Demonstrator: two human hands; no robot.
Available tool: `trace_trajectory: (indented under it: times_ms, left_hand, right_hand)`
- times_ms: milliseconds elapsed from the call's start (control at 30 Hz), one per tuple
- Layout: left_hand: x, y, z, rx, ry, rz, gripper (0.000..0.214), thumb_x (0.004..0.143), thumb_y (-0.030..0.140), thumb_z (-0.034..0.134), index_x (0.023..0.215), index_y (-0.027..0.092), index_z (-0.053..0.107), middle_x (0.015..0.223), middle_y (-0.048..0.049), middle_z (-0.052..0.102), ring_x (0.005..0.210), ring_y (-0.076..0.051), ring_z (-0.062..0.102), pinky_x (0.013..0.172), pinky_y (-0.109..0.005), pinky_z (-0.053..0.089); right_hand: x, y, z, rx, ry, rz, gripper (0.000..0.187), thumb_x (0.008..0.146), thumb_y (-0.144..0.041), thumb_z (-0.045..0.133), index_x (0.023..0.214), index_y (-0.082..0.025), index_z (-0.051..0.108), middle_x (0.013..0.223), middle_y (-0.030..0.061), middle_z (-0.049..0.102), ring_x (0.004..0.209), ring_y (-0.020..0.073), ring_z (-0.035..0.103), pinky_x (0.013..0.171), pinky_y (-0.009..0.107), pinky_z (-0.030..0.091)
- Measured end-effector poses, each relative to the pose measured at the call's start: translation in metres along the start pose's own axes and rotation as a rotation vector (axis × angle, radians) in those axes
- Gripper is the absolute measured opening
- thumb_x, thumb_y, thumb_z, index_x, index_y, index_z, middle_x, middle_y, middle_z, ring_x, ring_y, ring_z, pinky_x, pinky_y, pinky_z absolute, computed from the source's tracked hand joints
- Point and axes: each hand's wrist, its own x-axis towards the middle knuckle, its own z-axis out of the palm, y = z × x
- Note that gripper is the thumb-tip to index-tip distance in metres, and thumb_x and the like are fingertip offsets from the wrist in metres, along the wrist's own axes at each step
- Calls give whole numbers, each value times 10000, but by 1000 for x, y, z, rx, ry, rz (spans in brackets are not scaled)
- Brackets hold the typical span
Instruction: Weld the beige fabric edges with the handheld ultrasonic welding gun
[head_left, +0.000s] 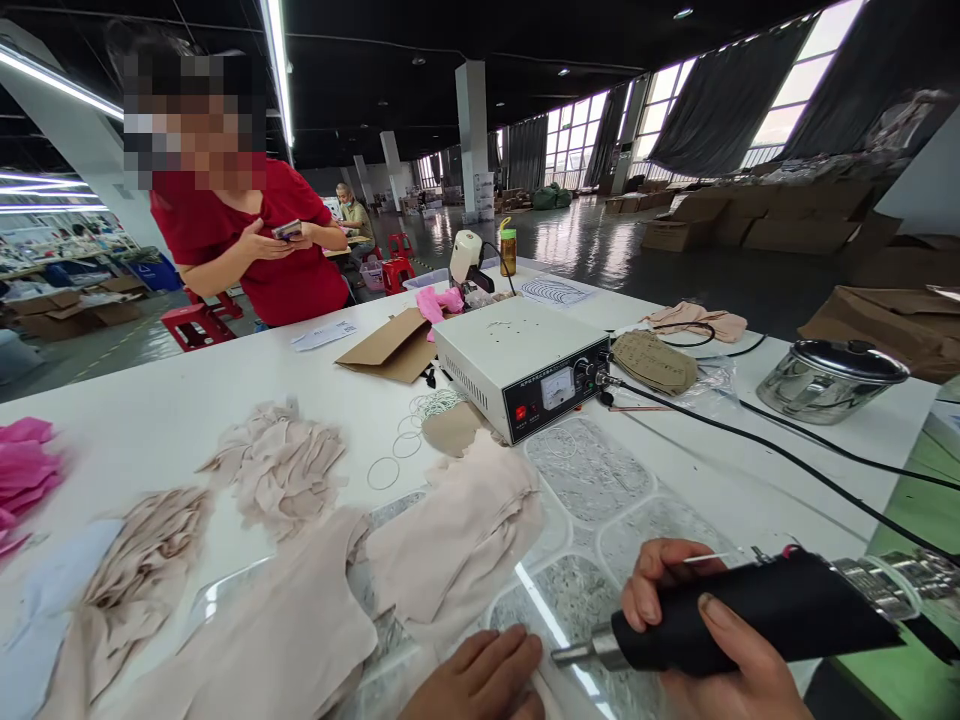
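Observation:
My right hand (675, 600) is wrapped round a black handheld tool (750, 612) with a metal tip (581, 654) pointing left, close above a clear plastic sheet (600, 480) on the white table (150, 410). Only the knuckles of my left hand (480, 680) show at the bottom edge, resting on the sheet right beside the tip, next to beige fabric pieces (450, 530). A black cable (750, 440) runs from the tool to a white control box (521, 365).
Piles of beige fabric (277, 465) and pink fabric (22, 470) lie at left. Thin rings (397, 455), cardboard (390, 345), a metal pot (829, 378) and a bottle (508, 248) stand on the table. A person in red (247, 240) holds a phone across the table.

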Motion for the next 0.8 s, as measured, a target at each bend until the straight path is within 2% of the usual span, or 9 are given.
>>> trace_trajectory:
  times_ms: [200,633,800]
  left_hand:
    - [-2,2,1,5,17,-13,76,959,212,583,1004,176,634,1272,-78,622,1151,-201,610,945,-299,530]
    - [5,1,-4,19,84,21,92,970,153,528,957,166,619,1243,-78,637,1141,-210,609,914,-310,533]
    - [5,2,-4,24,58,14,94,976,167,528,989,165,621,1251,-74,632,1145,-207,607,928,-307,527]
  right_hand:
    - [1,1,2,-40,2,-84,167,754,-383,634,827,-233,633,743,7,520,538,147,512,486,315,497]
    - [1,5,1,-52,-69,-62,141,786,-366,619,854,-243,605,761,-5,510,567,143,521,526,312,509]
    - [0,4,4,-77,-87,-82,147,797,-379,623,858,-246,604,752,-6,516,567,142,525,529,308,505]
